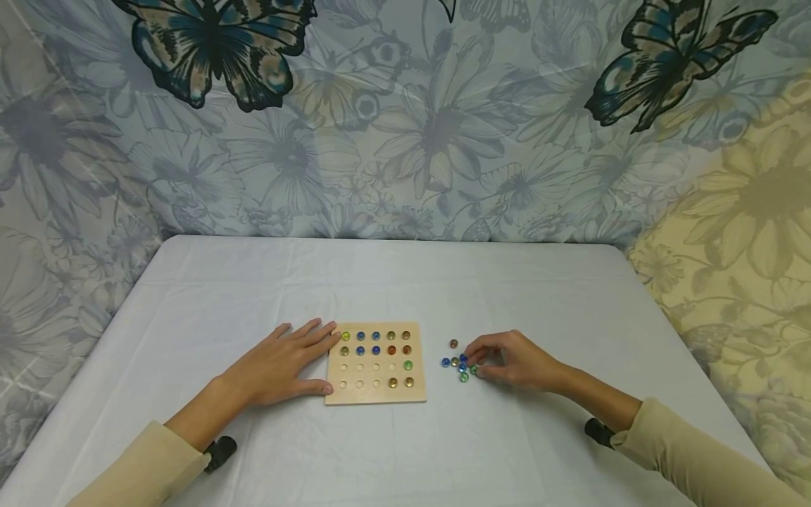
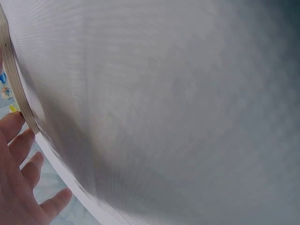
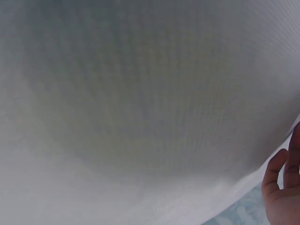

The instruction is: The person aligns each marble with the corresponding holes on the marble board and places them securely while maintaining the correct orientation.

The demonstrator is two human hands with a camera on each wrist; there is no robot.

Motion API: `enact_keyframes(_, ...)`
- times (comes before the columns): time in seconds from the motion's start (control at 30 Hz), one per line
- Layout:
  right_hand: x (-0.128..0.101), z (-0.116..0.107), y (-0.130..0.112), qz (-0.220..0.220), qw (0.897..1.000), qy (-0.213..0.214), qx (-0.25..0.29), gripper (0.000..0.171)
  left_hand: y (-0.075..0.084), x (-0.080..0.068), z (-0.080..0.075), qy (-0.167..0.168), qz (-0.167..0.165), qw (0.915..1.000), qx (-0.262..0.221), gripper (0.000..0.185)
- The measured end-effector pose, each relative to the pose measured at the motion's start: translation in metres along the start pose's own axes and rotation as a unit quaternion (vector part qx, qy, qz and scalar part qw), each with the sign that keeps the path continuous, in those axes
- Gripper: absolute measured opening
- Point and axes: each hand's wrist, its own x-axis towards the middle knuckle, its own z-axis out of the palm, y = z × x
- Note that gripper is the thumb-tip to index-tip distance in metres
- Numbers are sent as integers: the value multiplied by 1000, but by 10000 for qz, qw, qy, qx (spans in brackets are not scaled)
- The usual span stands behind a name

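A light wooden board (image 1: 374,405) with rows of round hollows lies flat on the table. Glass marbles fill its two far rows; the nearer rows hold a green marble (image 1: 408,365) and two amber ones at the right, beside bare hollows. My left hand (image 1: 283,362) rests with spread fingers along the board's left edge, thumb at the near corner. To the right of the board, my right hand (image 1: 522,362) reaches into a small cluster of loose marbles (image 1: 455,362), blue, green and amber. Its thumb and index finger are apart, fingertips right at the cluster's right side.
A white cloth (image 1: 304,274) covers the table. One brownish marble (image 1: 453,343) sits just beyond the cluster. Patterned fabric (image 1: 405,141) with flowers and butterflies hangs behind the far edge and at both sides. Each wrist wears a small black camera (image 1: 220,454).
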Motion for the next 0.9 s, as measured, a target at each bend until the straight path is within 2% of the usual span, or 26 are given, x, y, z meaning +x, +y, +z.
enact_keyframes(0.33,3,-1,-2,-183,9994,168,-241,27,1,-1,-2,63,50,10000,21,86)
enact_keyframes(0.5,8,-3,-7,-114,9997,122,-195,27,1,-2,-2,72,56,10000,15,86)
enact_keyframes(0.9,25,2,-24,-298,9994,101,-163,28,3,-1,-4,25,60,10000,38,86)
